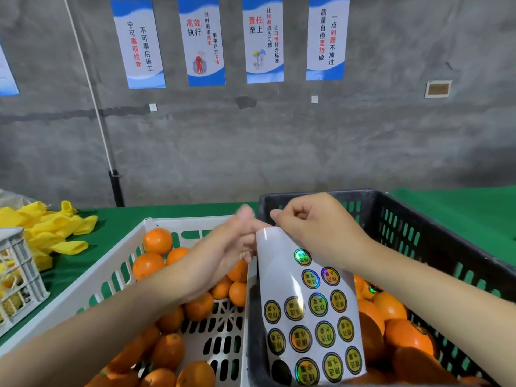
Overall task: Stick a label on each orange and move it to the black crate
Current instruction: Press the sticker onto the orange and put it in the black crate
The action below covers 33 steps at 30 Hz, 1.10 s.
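Note:
A white label sheet (pixel 307 303) with several round holographic stickers hangs upright over the near left corner of the black crate (pixel 418 216). My right hand (pixel 318 230) pinches the sheet's top edge with curled fingers. Blurred, my left hand (pixel 226 247) holds the sheet's upper left edge, its fingers behind the paper and its thumb raised. The white crate (pixel 125 263) on the left holds several oranges (pixel 157 241). In the black crate lie more oranges (pixel 405 333), at least one with a sticker on it. Neither hand holds an orange.
Both crates stand side by side on a green table (pixel 460 202). Yellow foam fruit nets (pixel 53 230) lie in a heap at the far left beside a small grey basket (pixel 16 275). A concrete wall with posters (pixel 203 40) rises behind the table.

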Tool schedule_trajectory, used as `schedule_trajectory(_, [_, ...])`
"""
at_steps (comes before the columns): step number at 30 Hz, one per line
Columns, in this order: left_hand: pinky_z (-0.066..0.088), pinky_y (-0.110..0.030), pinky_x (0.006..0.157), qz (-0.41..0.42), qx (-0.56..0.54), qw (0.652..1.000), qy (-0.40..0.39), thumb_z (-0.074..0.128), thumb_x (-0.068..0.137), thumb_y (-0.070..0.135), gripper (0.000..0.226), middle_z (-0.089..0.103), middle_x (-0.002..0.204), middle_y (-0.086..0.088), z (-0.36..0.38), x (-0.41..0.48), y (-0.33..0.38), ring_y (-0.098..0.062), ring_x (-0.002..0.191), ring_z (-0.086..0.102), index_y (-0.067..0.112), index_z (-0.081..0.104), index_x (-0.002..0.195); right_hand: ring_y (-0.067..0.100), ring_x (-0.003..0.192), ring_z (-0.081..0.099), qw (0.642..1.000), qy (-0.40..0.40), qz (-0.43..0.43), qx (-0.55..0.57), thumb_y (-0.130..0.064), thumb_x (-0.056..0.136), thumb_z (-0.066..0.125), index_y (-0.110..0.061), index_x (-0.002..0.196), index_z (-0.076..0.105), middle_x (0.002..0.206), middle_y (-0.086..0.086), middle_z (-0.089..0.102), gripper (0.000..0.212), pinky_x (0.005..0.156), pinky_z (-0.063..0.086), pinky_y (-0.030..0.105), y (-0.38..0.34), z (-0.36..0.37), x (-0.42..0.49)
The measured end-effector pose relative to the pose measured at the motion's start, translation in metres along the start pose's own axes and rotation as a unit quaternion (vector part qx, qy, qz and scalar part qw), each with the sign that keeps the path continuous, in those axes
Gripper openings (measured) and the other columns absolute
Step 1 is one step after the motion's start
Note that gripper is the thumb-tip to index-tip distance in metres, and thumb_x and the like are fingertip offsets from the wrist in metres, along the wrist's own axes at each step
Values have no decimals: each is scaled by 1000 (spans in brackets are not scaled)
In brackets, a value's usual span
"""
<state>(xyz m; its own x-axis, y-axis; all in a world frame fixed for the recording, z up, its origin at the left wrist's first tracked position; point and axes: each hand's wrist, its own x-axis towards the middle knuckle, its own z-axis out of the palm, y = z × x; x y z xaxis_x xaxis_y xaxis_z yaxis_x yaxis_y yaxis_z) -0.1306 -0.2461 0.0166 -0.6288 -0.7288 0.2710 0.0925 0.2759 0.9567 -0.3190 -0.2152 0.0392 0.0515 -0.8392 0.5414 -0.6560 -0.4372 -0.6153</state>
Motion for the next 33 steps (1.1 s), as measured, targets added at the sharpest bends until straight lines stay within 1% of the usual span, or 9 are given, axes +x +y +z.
schedule_trajectory(4, [55, -42, 97, -19, 85, 993, -84, 61, 89, 42, 41, 72, 117, -15, 7, -4, -2, -34, 110, 67, 12, 70, 117, 9, 44, 39, 998, 2, -43, -46, -41, 93, 61, -18, 58, 62, 45, -3, 49, 41, 49, 40, 32, 2, 2, 0])
schedule_trajectory(7, [52, -51, 98, -43, 120, 986, -109, 61, 91, 38, 46, 70, 116, -22, 13, -6, -1, -41, 109, 66, 1, 65, 119, 12, 49, 49, 992, 15, -69, -104, -46, 91, 56, -21, 63, 65, 51, -4, 55, 39, 49, 40, 33, 0, 7, -5])
schedule_trajectory(9, [53, -47, 94, -37, 123, 990, -58, 64, 91, 36, 44, 72, 109, -22, 12, -6, -1, -41, 104, 68, -2, 68, 113, 8, 62, 54, 985, 77, -77, -133, -49, 87, 51, -27, 69, 67, 60, -11, 58, 33, 54, 41, 27, -3, 7, -6])
schedule_trajectory(11, [55, -42, 90, -28, 107, 994, 16, 67, 93, 34, 34, 75, 105, -15, 8, -3, -1, -33, 101, 71, 4, 72, 108, 7, 86, 54, 973, 132, -107, -155, -45, 85, 49, -28, 87, 71, 81, -15, 60, 28, 74, 43, 27, -6, 3, -5])
schedule_trajectory(14, [55, -43, 92, -25, 59, 992, 107, 62, 92, 32, 28, 76, 106, -10, 0, 1, -7, -28, 101, 72, 12, 75, 108, 14, 108, 47, 960, 158, -154, -175, -34, 86, 57, -22, 103, 73, 100, -8, 61, 26, 93, 35, 32, -7, -4, -2])
schedule_trajectory(17, [58, -37, 85, -17, 16, 989, 149, 63, 88, 34, 29, 76, 108, -10, -6, 3, -11, -28, 102, 72, 15, 77, 106, 17, 98, 53, 962, 75, -176, -193, -31, 87, 63, -20, 98, 76, 94, -7, 64, 20, 87, 42, 40, -5, -5, -5])
schedule_trajectory(19, [56, -38, 86, -10, 12, 987, 158, 64, 84, 39, 31, 76, 109, -9, -8, 3, -10, -27, 102, 72, 19, 78, 105, 16, 95, 56, 960, 8, -179, -214, -35, 90, 64, -21, 109, 75, 99, -7, 64, 26, 84, 45, 39, -2, -1, -6])
schedule_trajectory(26, [50, -43, 99, -25, 37, 984, 172, 51, 86, 56, 50, 76, 109, -4, -4, 3, -6, -22, 104, 72, 20, 76, 109, 10, 94, 62, 968, 6, -183, -170, -40, 91, 66, -21, 118, 73, 105, -10, 67, 33, 77, 53, 35, 2, -3, -5])
schedule_trajectory(33, [49, -9, 73, 1, 160, 981, 110, 33, 92, 60, 49, 77, 99, 13, 3, -1, -7, 0, 93, 70, 39, 77, 96, 12, 89, 62, 971, -27, -174, -162, -43, 91, 64, -22, 111, 76, 95, -5, 70, 32, 75, 53, 40, 0, -2, -5])
